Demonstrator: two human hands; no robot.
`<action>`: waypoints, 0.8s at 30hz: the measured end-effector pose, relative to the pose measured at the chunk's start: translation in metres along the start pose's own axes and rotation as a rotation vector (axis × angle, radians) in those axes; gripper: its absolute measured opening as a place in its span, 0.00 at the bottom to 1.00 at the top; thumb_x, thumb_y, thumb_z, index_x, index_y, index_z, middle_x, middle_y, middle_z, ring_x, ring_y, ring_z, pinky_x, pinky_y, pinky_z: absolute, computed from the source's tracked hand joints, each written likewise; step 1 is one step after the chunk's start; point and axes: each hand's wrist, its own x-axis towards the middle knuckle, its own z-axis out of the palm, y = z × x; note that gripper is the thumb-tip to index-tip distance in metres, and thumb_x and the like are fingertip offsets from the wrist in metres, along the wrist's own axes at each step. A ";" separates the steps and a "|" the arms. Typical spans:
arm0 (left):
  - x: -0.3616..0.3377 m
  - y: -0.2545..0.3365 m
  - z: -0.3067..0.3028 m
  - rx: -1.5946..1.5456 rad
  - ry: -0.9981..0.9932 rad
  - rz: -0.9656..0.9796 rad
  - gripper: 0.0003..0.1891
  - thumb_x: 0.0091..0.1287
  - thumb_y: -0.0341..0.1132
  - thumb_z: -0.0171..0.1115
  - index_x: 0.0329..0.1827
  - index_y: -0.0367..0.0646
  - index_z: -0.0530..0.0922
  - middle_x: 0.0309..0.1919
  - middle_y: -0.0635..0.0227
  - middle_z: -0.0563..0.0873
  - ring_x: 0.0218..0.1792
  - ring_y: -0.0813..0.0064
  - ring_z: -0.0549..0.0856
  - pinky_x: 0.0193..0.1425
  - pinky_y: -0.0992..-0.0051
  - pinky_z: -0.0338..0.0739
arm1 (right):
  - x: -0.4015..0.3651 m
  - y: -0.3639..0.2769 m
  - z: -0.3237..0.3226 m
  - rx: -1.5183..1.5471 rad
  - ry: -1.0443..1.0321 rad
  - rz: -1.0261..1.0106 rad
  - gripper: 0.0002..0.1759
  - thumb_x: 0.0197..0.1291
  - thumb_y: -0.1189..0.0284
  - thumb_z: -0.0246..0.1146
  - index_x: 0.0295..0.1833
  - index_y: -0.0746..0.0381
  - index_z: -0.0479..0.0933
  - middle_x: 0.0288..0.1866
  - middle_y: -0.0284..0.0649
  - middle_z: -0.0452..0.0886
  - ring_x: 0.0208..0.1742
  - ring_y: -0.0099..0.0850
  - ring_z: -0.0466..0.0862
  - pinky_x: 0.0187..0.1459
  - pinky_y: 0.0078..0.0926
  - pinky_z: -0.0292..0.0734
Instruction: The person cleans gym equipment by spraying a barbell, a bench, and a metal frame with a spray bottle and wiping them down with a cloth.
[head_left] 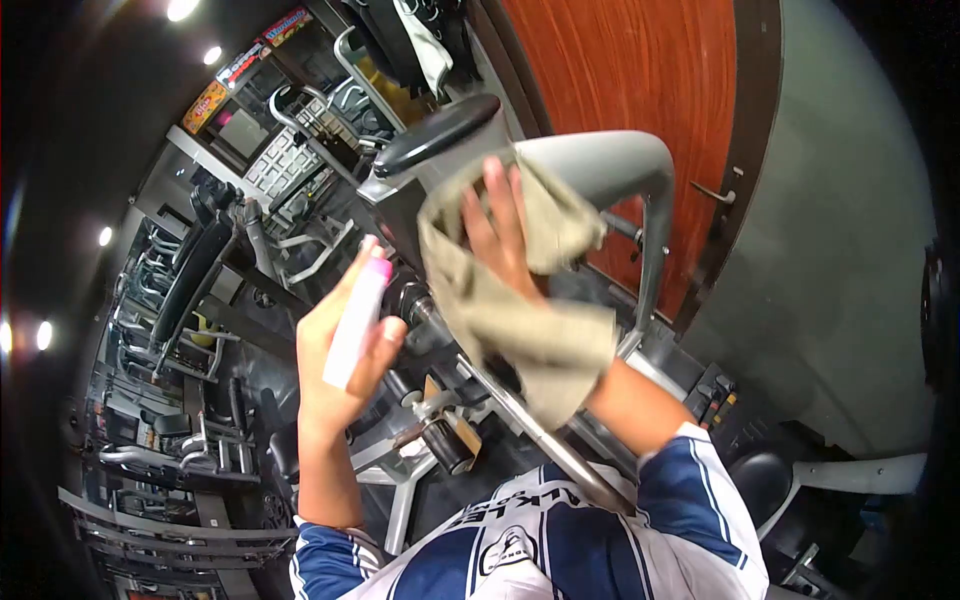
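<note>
1. The left hand (317, 345), left of centre in the frame, is closed on a white bottle (354, 330): the thumb lies along its right side, the other fingers point upward behind it, and its pink cap (380, 268) is at the upper end.
2. The right hand (503, 245), near the middle, has its fingers stretched out and slightly apart over a beige cloth (458, 290); they are not clenched.
3. The cloth surrounds this hand, with one part up beside the fingertips and another across the wrist. It is blurred.
4. Behind the cloth stands a machine with a thick grey frame (615, 160) and a black pad (440, 133), upper middle. The cloth overlaps the grey part just below the pad; how firmly it presses there, I cannot tell.
5. Below the hands, at lower centre, is a dark roller (447, 443) on a support.
6. The striped shirt (590, 545) of the person fills the bottom edge.
7. A reddish-brown door (640, 90) with a handle (713, 191) stands at the upper right, next to a grey wall (840, 250).
8. More gym equipment (190, 290) lines the left side, with bright signs (240, 66) at the upper left.
</note>
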 end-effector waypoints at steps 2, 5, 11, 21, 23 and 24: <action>0.004 0.000 -0.001 0.030 -0.021 0.131 0.29 0.58 0.33 0.71 0.65 0.36 0.77 0.67 0.47 0.77 0.68 0.56 0.77 0.70 0.67 0.71 | -0.103 0.031 0.035 0.080 0.006 0.072 0.36 0.55 0.69 0.66 0.71 0.64 0.67 0.81 0.59 0.46 0.82 0.62 0.43 0.77 0.64 0.41; 0.009 -0.002 -0.001 0.020 -0.046 0.153 0.30 0.57 0.32 0.71 0.65 0.36 0.77 0.67 0.46 0.77 0.68 0.55 0.77 0.70 0.67 0.71 | -0.135 0.016 0.005 0.323 -0.105 0.459 0.38 0.59 0.76 0.62 0.77 0.60 0.61 0.84 0.49 0.44 0.81 0.58 0.50 0.78 0.53 0.52; 0.011 -0.005 -0.006 0.054 -0.108 0.165 0.31 0.56 0.33 0.71 0.66 0.35 0.76 0.65 0.44 0.77 0.68 0.53 0.77 0.69 0.67 0.73 | 0.075 0.028 0.002 -0.154 0.058 0.061 0.33 0.61 0.77 0.55 0.74 0.50 0.67 0.80 0.39 0.59 0.76 0.48 0.65 0.70 0.39 0.71; 0.011 -0.018 -0.001 -0.008 -0.115 0.222 0.32 0.54 0.28 0.70 0.66 0.33 0.75 0.65 0.46 0.78 0.69 0.55 0.76 0.69 0.68 0.72 | -0.131 0.008 -0.006 -0.076 -0.119 0.097 0.24 0.59 0.68 0.64 0.63 0.49 0.78 0.78 0.43 0.62 0.72 0.51 0.68 0.71 0.61 0.61; 0.009 -0.017 0.000 -0.017 -0.112 0.189 0.32 0.54 0.28 0.70 0.66 0.33 0.75 0.65 0.46 0.78 0.69 0.55 0.76 0.69 0.68 0.72 | -0.063 0.006 -0.014 -0.021 -0.116 0.104 0.28 0.60 0.71 0.62 0.68 0.55 0.75 0.76 0.49 0.64 0.72 0.49 0.68 0.73 0.53 0.61; 0.009 -0.016 0.001 -0.021 -0.097 0.162 0.32 0.54 0.28 0.70 0.66 0.33 0.75 0.65 0.45 0.77 0.69 0.55 0.75 0.70 0.68 0.71 | -0.025 0.007 -0.015 -0.087 -0.083 0.083 0.27 0.60 0.71 0.61 0.67 0.54 0.76 0.75 0.47 0.66 0.72 0.49 0.68 0.72 0.50 0.63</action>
